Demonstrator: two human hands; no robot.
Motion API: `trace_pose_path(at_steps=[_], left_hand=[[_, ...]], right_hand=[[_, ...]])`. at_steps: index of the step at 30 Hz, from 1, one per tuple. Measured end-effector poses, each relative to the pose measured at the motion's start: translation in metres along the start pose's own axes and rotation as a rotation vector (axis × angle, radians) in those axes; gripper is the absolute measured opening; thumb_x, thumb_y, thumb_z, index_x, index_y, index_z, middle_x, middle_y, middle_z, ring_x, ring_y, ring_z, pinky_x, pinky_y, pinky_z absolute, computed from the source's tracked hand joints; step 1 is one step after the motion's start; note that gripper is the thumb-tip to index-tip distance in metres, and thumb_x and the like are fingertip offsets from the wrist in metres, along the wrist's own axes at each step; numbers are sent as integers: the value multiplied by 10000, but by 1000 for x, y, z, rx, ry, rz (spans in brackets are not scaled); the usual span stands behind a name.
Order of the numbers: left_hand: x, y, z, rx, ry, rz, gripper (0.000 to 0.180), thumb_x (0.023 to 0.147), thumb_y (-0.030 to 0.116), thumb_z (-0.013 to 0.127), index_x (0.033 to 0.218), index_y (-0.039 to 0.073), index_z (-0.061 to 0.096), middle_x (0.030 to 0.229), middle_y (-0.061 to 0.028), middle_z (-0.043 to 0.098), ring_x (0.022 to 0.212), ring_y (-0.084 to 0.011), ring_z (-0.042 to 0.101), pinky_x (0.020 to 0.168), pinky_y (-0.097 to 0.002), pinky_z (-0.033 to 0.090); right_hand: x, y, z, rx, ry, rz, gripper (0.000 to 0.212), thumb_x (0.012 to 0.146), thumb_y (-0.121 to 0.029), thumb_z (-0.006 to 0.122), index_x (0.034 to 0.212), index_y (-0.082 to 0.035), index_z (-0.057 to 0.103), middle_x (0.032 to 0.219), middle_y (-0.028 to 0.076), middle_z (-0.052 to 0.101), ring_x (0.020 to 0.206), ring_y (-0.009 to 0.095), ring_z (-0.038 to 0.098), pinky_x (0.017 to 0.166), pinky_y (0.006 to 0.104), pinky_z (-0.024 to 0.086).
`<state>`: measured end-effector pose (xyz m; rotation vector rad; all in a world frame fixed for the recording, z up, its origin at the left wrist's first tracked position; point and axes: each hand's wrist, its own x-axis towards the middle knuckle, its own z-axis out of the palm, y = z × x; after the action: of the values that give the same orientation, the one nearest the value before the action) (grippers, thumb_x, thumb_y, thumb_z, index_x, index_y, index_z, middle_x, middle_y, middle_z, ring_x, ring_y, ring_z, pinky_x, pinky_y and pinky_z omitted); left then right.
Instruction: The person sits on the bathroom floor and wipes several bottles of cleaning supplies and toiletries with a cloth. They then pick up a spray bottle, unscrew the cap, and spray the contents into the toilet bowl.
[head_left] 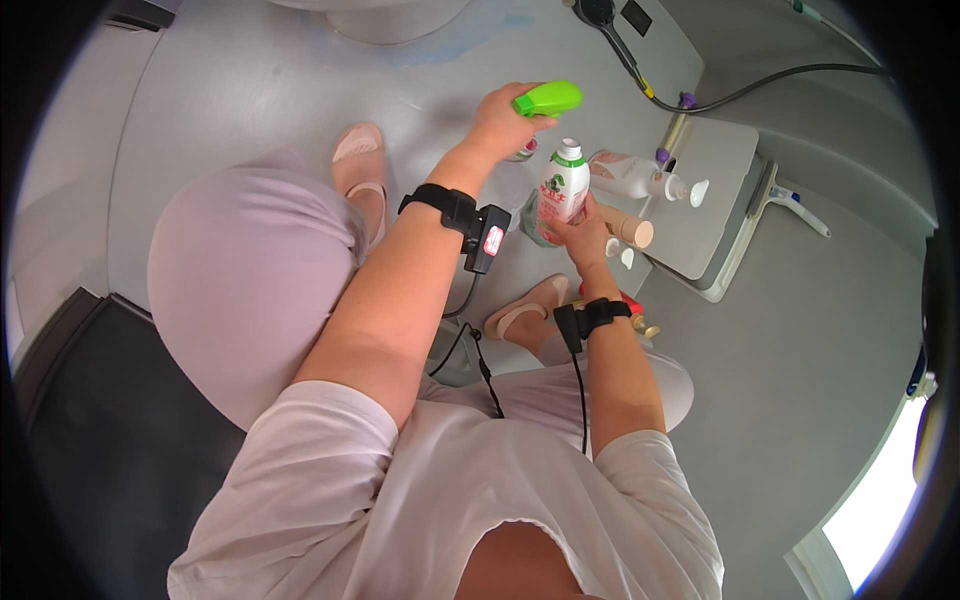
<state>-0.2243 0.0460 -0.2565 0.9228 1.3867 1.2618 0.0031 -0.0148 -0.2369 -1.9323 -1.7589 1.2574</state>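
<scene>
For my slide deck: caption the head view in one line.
Seen from above, the left hand lifts a green spray head while the right hand grips a white bottle.

Both hands closed in grips, left hand (500, 122) raised above right hand (580, 232).

White bottle (563, 187) upright, uncapped, above floor; green trigger sprayer head (548, 98) lifted above it.

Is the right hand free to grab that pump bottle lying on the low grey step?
Probably not right now: the right hand is wrapped around the white spray bottle. The pump bottle lies just beyond it, with nothing between.
</scene>
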Motion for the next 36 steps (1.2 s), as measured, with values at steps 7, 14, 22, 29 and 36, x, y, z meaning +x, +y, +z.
trace_pose_path(at_steps=[7, 14, 22, 29, 36], left_hand=[[-6, 1, 3, -13, -30, -45, 466, 708, 156, 795, 1152, 118, 659, 1006, -80, 679, 910, -248, 644, 813, -349, 510], [-8, 6, 9, 226, -51, 207, 454, 734, 135, 779, 1172, 133, 658, 960, -69, 662, 929, -210, 628, 822, -340, 502], [-7, 11, 4, -29, -45, -46, 430, 739, 105, 759, 1158, 141, 669, 1006, -51, 659, 934, -215, 629, 843, -350, 497], [-7, 7, 3, 14, -62, 21, 433, 733, 114, 757, 1156, 133, 667, 1059, -68, 656, 973, -274, 623, 864, -347, 493], [-4, 3, 0, -11, -19, 2, 445, 723, 149, 769, 1155, 130, 666, 1077, -83, 659, 989, -286, 622, 872, -357, 491]], right_hand=[[-6, 3, -5, -178, 57, 39, 627, 643, -185, 832, 1193, -99, 543, 1062, 90, 691, 961, 219, 674, 837, 339, 523], [-11, 9, -6, -228, 94, 18, 621, 640, -231, 833, 1177, -106, 547, 1034, 102, 698, 944, 253, 681, 820, 360, 530], [-10, -2, -6, -470, 98, 11, 589, 674, -339, 815, 1143, -116, 537, 963, 129, 697, 889, 321, 678, 757, 419, 538], [3, -8, -8, -732, 109, 45, 605, 701, -389, 777, 1181, -138, 508, 987, 132, 685, 866, 362, 671, 716, 462, 538], [8, -12, -6, -825, 142, 9, 636, 716, -375, 762, 1248, -140, 504, 1054, 136, 669, 885, 357, 670, 728, 468, 537]])
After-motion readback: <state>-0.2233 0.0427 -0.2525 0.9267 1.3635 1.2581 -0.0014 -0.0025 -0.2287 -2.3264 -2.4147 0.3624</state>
